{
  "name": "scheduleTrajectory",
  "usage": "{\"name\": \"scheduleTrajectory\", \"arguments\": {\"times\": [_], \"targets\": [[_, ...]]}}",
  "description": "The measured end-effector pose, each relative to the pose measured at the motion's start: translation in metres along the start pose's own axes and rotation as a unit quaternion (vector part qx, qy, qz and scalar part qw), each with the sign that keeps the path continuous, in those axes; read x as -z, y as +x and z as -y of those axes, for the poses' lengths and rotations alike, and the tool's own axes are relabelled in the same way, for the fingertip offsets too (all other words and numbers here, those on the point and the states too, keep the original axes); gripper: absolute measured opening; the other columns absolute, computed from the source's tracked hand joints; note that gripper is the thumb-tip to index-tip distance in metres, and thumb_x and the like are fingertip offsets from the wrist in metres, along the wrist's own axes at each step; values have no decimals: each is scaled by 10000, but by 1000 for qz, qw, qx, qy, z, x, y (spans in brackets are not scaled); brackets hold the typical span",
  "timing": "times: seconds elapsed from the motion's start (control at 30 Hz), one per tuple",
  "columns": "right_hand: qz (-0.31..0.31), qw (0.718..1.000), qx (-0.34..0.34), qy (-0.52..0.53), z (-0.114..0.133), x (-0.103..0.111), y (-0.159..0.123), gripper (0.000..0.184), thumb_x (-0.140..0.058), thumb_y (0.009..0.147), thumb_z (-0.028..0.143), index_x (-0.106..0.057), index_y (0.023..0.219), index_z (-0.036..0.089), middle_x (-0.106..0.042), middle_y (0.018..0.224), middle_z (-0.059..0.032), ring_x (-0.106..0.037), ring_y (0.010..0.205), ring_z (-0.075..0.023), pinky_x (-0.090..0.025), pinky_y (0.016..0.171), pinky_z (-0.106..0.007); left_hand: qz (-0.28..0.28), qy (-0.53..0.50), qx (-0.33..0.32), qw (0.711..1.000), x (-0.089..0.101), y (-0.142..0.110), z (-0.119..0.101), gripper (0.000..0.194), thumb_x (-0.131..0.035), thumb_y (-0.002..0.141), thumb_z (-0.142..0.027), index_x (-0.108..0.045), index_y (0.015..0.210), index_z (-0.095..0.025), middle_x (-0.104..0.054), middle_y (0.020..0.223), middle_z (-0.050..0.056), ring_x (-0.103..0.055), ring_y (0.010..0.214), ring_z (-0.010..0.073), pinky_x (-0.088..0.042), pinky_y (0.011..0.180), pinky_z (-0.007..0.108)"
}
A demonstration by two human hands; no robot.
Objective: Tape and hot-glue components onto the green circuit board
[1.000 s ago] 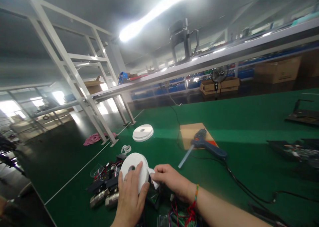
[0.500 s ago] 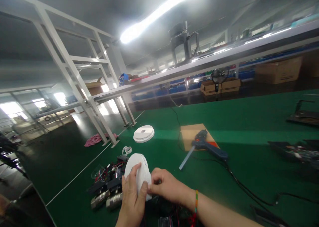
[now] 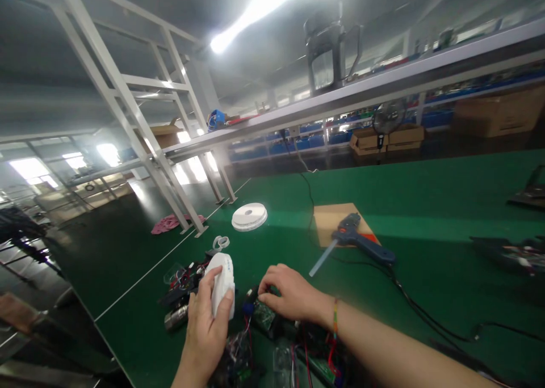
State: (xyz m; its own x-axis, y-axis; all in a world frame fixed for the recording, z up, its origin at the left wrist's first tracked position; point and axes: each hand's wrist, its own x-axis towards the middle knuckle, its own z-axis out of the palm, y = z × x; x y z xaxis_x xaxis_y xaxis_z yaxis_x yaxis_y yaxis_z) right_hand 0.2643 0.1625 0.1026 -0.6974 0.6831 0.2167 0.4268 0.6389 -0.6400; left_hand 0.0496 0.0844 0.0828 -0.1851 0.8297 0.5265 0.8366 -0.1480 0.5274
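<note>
My left hand (image 3: 206, 325) grips a white roll of tape (image 3: 222, 283), held edge-on above a pile of wired electronic parts (image 3: 187, 289). My right hand (image 3: 287, 294) is curled with its fingertips pressed onto a small green circuit board (image 3: 263, 315) among red and black wires. The two hands are a short way apart. What the right fingertips pinch, if anything, is hidden.
A blue glue gun (image 3: 361, 243) lies partly on a cardboard square (image 3: 330, 218), its black cord (image 3: 426, 320) trailing right. A flat white tape roll (image 3: 249, 216) and small white rings (image 3: 220, 242) lie further back. A white metal frame (image 3: 140, 127) stands left. Dark parts (image 3: 511, 249) sit far right.
My right hand let go of the tape's end and moved down onto the circuit board. The left hand turned the roll edge-on and drew it left. The view shifted.
</note>
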Motion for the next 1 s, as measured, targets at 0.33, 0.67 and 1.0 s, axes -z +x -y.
{"name": "scheduleTrajectory", "arguments": {"times": [0.33, 0.67, 1.0], "targets": [[52, 989, -39, -132, 14, -41, 21, 521, -860, 715, 379, -665, 1096, 82, -690, 1046, -223, -614, 1023, -415, -497, 855, -509, -13, -6, 33, 999, 4, -20, -6, 457, -369, 983, -528, -405, 1386, -315, -517, 1444, 59, -431, 1364, 298, -234, 1157, 610], [-8, 983, -161, 84, -46, -28, 9, 63, -654, 877, 171, -703, 894, 135, -737, 839, -52, -652, 755, -162, -431, 626, -220, 145, 153, 24, 977, -9, -12, -10, 445, -333, 970, -412, -453, 1385, -308, -574, 1389, 72, -518, 1280, 308, -74, 1146, 709], [-88, 951, -140, 262, -41, -44, -9, 46, -610, 841, 146, -647, 862, 164, -735, 732, -4, -653, 679, -136, -441, 622, -207, 236, 225, -22, 945, -26, 5, -35, 451, -368, 935, -327, -504, 1363, -283, -648, 1256, 80, -573, 1174, 311, -83, 1120, 733]]}}
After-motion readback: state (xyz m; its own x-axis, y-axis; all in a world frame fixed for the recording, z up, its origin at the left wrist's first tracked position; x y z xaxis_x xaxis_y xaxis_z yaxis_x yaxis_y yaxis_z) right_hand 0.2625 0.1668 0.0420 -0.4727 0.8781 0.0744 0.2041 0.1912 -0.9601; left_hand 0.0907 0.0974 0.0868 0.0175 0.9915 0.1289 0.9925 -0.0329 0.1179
